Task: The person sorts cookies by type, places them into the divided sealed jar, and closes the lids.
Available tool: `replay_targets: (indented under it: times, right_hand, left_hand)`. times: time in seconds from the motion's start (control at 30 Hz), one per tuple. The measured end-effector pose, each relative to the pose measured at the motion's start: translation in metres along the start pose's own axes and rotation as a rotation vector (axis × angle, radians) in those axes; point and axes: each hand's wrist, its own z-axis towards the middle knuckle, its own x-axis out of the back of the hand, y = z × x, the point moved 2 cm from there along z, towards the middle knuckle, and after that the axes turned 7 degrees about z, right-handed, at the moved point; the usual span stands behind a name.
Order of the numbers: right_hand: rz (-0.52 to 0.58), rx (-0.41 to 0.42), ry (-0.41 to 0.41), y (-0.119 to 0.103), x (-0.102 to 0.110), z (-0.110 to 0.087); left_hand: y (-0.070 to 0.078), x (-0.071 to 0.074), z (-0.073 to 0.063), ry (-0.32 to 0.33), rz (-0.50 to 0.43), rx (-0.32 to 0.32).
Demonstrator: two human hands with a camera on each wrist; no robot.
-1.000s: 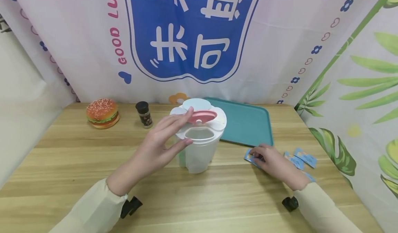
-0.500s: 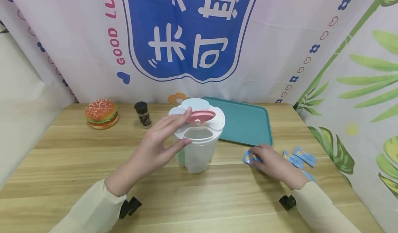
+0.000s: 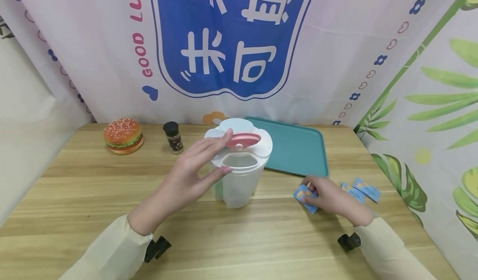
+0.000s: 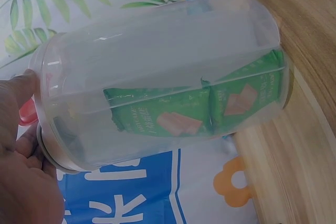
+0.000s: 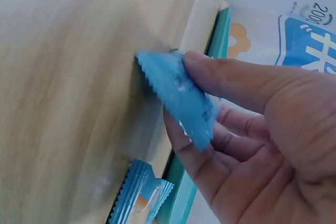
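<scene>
Right hand [image 3: 330, 195] pinches blue foil packet [image 3: 300, 193], now tipped up, maybe off tabletop [image 3: 261, 242], so carryable; left hand [image 3: 188, 174], straight-fingered, touches white-lidded plastic canister [image 3: 244, 188].

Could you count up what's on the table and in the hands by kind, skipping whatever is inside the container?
Blue packets in view: 4 (one in the right hand, one mostly hidden)
Container: 1
Teal tray: 1
Burger: 1
Black-capped jar: 1
Total: 8
</scene>
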Motion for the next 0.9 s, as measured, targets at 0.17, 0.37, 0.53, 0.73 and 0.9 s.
replay_targets:
  times: [0.17, 0.37, 0.53, 0.73, 0.9]
  right_hand:
    - [0.073, 0.053, 0.023, -0.001, 0.007, 0.0]
    - [0.193, 0.16, 0.116, -0.013, 0.019, 0.002]
    - [0.248, 0.236, 0.243, -0.032, 0.031, 0.007]
    - [0.299, 0.428, 0.459, -0.065, 0.052, 0.012]
    - [0.346, 0.529, 0.575, -0.099, 0.069, 0.008]
  left_hand:
    - [0.0, -0.001, 0.001, 0.013, 0.006, -0.015]
    - [0.0, 0.0, 0.0, 0.017, 0.014, -0.012]
    - [-0.001, 0.0, -0.001, 0.02, 0.013, -0.015]
    - [-0.001, 0.002, -0.002, 0.004, 0.004, 0.001]
    - [-0.001, 0.001, 0.0, 0.006, -0.002, -0.004]
